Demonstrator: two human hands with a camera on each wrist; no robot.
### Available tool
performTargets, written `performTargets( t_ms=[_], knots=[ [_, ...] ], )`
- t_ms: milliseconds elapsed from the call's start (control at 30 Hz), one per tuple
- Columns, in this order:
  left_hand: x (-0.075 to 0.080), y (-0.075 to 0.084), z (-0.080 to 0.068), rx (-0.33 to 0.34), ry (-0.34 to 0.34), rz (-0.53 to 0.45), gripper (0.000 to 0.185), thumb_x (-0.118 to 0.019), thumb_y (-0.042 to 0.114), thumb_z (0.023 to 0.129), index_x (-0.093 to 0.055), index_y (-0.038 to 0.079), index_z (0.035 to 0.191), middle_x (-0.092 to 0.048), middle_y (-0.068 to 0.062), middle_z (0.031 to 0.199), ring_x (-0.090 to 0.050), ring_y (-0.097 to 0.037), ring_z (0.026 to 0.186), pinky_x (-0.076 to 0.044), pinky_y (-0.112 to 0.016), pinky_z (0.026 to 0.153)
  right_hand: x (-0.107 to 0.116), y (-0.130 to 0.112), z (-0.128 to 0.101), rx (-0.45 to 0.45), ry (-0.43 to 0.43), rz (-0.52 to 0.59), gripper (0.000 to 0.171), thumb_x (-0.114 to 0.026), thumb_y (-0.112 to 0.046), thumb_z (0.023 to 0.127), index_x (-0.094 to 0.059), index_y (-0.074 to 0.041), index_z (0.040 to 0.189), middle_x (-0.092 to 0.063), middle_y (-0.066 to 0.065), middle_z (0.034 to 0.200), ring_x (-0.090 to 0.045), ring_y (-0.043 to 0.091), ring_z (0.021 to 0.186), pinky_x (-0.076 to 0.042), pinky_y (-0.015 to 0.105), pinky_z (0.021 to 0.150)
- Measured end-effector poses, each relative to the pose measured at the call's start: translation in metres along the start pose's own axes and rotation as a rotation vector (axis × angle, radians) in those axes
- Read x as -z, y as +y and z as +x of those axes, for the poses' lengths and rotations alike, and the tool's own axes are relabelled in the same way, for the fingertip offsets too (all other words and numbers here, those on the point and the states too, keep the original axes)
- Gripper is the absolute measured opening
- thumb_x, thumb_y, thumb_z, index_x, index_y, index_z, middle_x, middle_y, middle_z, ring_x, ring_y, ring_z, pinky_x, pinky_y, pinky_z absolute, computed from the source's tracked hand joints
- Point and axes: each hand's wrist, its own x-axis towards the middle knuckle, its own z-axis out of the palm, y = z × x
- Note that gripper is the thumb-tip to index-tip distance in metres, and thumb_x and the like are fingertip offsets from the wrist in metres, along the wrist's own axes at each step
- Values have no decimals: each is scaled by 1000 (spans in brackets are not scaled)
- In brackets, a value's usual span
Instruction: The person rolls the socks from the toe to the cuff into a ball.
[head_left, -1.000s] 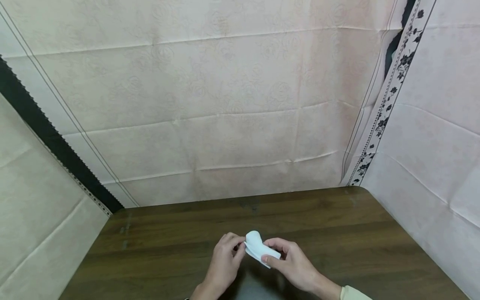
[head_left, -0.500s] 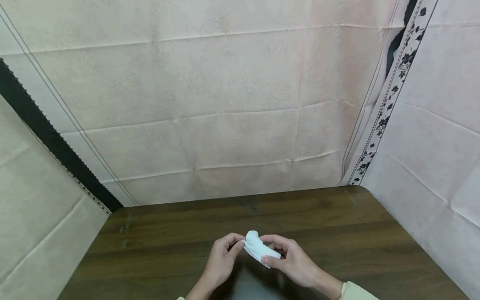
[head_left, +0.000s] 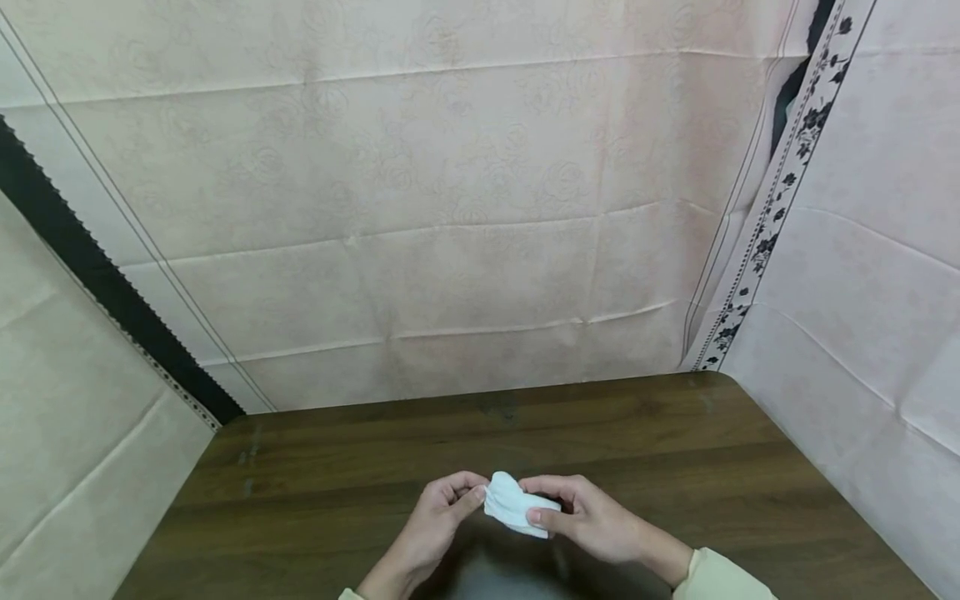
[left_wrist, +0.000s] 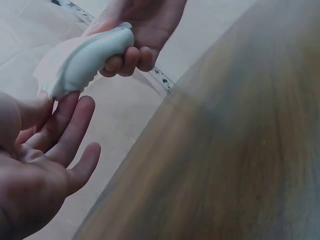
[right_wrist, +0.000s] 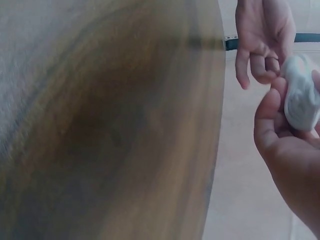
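A small white, soft, folded piece that looks like cloth (head_left: 517,505) is held between both hands above the table. My left hand (head_left: 444,510) pinches its left end between thumb and fingertips; the left wrist view shows the other fingers of that left hand (left_wrist: 40,170) spread loosely below. At the opposite end my right hand (head_left: 596,518) grips it, thumb on the near side and fingers behind. Seen from the left wrist, the white piece (left_wrist: 92,60) curves and has a finely ridged lower edge. The right wrist view shows it bunched (right_wrist: 301,102); its exact kind is unclear.
Below the hands lies a dark brown wood-grain table (head_left: 337,467). Pale, creased sheets (head_left: 450,250) hang as walls behind and at both sides. A floral border strip (head_left: 765,242) runs down the right corner, and a black band (head_left: 112,275) down the left.
The white piece has gone from a smooth angled fold to a more crumpled, flatter shape and sits slightly lower. My left wrist has shifted left, with its thumb and fingers less tightly curled.
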Motion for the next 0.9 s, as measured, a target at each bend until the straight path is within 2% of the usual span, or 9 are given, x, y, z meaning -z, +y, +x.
performTargets(
  t_ms=[200,300,467,700,900],
  knots=[
    [1,-4,-1,52,-162,-226,14,-56,12,104,-68,6,108,-68,3,101,-58,-10,98,-46,-29,93,6,-5,-2,10,-87,-4,39,-54,-12,105,-52,8,139,-64,11,122,-59,11,108,-50,26,91],
    [1,-7,-1,86,-208,-310,15,-55,12,104,-69,10,106,-68,2,104,-59,-10,100,-46,-30,95,7,-7,-3,-3,-97,-37,40,-54,-15,105,-52,6,139,-64,7,121,-59,10,107,-51,26,90],
    [-1,-9,0,145,-186,-381,16,-55,13,105,-68,6,109,-68,-4,110,-63,-14,106,-48,-34,99,7,-7,-4,4,-73,-114,40,-59,-20,103,-56,0,138,-64,5,117,-60,9,100,-53,27,84],
    [-6,-7,-1,199,-148,-452,17,-50,9,105,-64,2,111,-69,-8,110,-65,-18,106,-48,-37,100,2,-5,-5,30,-22,-192,48,-67,-25,98,-57,1,138,-65,7,121,-59,9,98,-52,27,84],
    [-8,-3,-1,225,-143,-505,17,-49,11,106,-64,3,111,-69,-7,109,-65,-17,103,-48,-35,99,1,-6,-5,157,47,-332,42,-67,-23,98,-60,-1,134,-67,6,119,-60,8,96,-52,26,81]
  ],
)
